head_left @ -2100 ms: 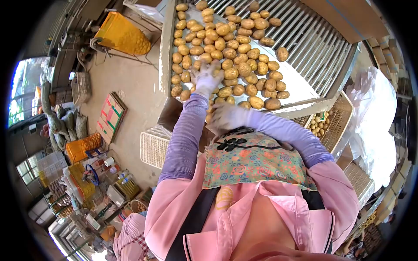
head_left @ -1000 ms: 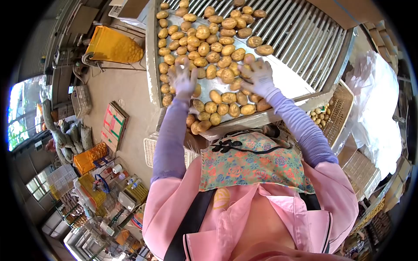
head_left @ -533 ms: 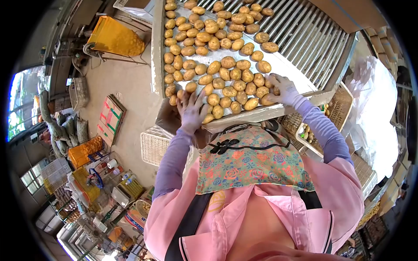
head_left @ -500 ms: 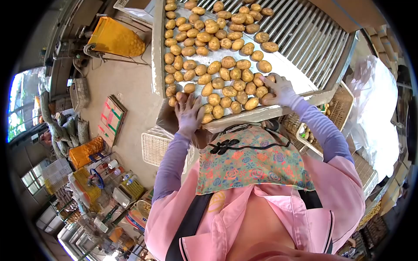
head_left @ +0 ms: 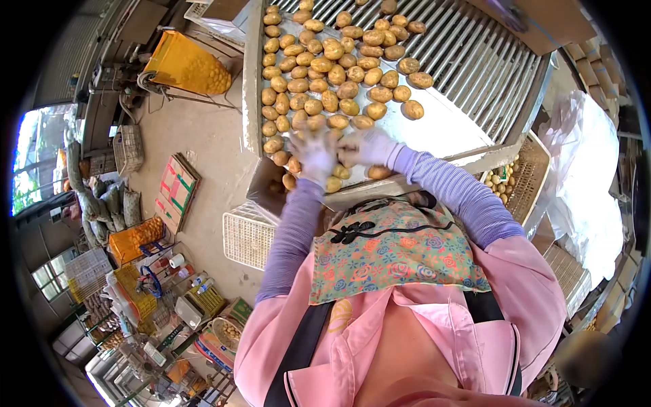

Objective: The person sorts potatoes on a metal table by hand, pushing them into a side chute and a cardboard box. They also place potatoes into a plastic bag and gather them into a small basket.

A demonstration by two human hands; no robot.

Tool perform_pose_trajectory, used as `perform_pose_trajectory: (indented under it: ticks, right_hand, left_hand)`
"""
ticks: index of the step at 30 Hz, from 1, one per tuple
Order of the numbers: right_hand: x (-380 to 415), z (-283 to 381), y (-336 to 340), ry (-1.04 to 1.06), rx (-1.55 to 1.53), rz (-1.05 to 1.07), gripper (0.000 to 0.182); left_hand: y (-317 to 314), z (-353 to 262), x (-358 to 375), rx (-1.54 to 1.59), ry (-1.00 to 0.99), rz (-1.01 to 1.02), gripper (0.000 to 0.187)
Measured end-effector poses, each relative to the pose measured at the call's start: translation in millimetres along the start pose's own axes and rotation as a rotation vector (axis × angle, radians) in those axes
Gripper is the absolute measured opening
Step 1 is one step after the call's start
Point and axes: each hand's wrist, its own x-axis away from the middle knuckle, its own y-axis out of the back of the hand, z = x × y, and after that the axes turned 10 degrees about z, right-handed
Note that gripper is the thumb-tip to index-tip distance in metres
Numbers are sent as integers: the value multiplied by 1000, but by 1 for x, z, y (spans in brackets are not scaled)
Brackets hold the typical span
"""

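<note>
Many yellow-brown potatoes (head_left: 321, 65) lie on the smooth white surface (head_left: 434, 129) of a sorting table. My left hand (head_left: 315, 157), in a pale glove, is over the potatoes near the table's front left corner, its fingers blurred by motion. Close beside it on the right, my right hand (head_left: 369, 147) points leftward, low over the surface with potatoes at its fingertips; its fingers are smeared too. A single potato (head_left: 379, 172) sits below my right wrist. At the left corner, several potatoes show inside a brown opening (head_left: 261, 182).
Metal rollers (head_left: 468, 74) slope away at the back right. A raised rim (head_left: 252, 88) borders the table's left side. A white plastic crate (head_left: 245, 237) stands below the corner, and a brown crate (head_left: 538, 178) with potatoes is at the right. Clear plastic sheeting (head_left: 576, 183) hangs beyond it.
My right hand has swept left from the right front edge to beside my left hand. Potatoes along the front have shifted left, baring more white surface. My left hand has moved slightly right.
</note>
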Motion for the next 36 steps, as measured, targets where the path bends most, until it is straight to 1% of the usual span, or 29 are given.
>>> perform_pose_trajectory:
  ticks: [1,2,3,4,6,8,9,10,12,13,14,16,17,18,19,20,21,22,24,25,26,27,28,29,30,32,34,35,36]
  right_hand:
    - [6,4,24,-87,83,-138,65]
    - [6,3,42,-171,167,-279,51]
    - [1,0,48,-169,161,-281,51]
    - [-6,-3,52,-250,289,-347,43]
    - [-22,-6,55,-334,409,-431,36]
    - [-49,-8,44,-346,572,-345,32]
    - [-39,11,51,-378,605,-265,35]
    - [-43,8,47,-377,593,-269,35]
    - [-48,-6,44,-308,330,-180,37]
    - [-21,-4,56,-236,93,-136,41]
    - [-8,-12,47,-249,86,-146,41]
    - [14,-35,29,-38,-745,-420,45]
    - [24,-45,18,63,-1032,-468,48]
    - [55,-40,15,250,-1482,-422,46]
    - [84,-38,10,471,-1754,-324,47]
    - [109,-37,2,720,-2000,-219,47]
    - [125,-30,-9,902,-2218,-204,49]
    - [139,-26,-18,905,-2209,-264,49]
    - [164,-19,-37,871,-2372,-500,50]
    - [172,-19,-43,1044,-2549,-382,49]
    - [181,-16,-51,1060,-2470,-498,42]
    - [186,-16,-61,1021,-2432,-606,38]
    - [192,-20,-73,978,-2387,-724,34]
    - [198,-23,-90,1050,-2382,-741,29]
    - [208,-14,-101,954,-2193,-951,24]
    - [237,-13,-131,521,-1986,-1126,20]
    - [263,-17,-170,359,-1786,-1196,18]
    - [287,3,-175,4,-1890,-1259,18]
    - [306,4,-196,145,-1824,-1278,20]
  left_hand:
    - [-4,-12,15,46,-168,81,62]
    - [-13,-19,34,-112,-315,273,62]
    - [-9,-28,59,-12,-594,0,60]
    - [-5,-23,73,-19,-599,7,60]
    - [8,-2,83,61,-607,211,61]
    - [-6,35,82,-77,-555,69,58]
    - [-2,42,77,9,-440,119,55]
    - [-1,45,76,0,-443,126,55]
    - [5,42,61,-171,-235,161,56]
    - [14,27,57,-127,-152,205,52]
    - [13,26,55,-130,-170,206,52]
    - [6,24,49,98,-215,203,49]
    - [12,32,47,12,-367,72,47]
    - [16,45,39,-90,-440,35,47]
    - [23,56,26,-10,-371,11,44]
    - [15,75,9,94,-303,-57,52]
    - [3,89,-5,52,-188,-144,66]
    - [1,83,-28,-45,-1,-59,75]
    - [-12,42,-48,-56,87,27,82]
    - [-19,22,-50,-48,39,44,82]
    - [-25,3,-52,70,-96,19,82]
    - [-32,-19,-51,193,-233,2,81]
    - [-8,-56,-26,-22,-189,220,77]
    - [-6,-68,-11,-24,-389,180,73]
    - [-9,-75,7,-14,-598,140,69]
    - [-54,-40,8,-204,-963,44,59]
    - [-36,-21,13,-67,-1111,156,57]
    - [-8,-18,18,-78,-1095,160,55]
    - [13,-13,22,-90,-1071,162,53]
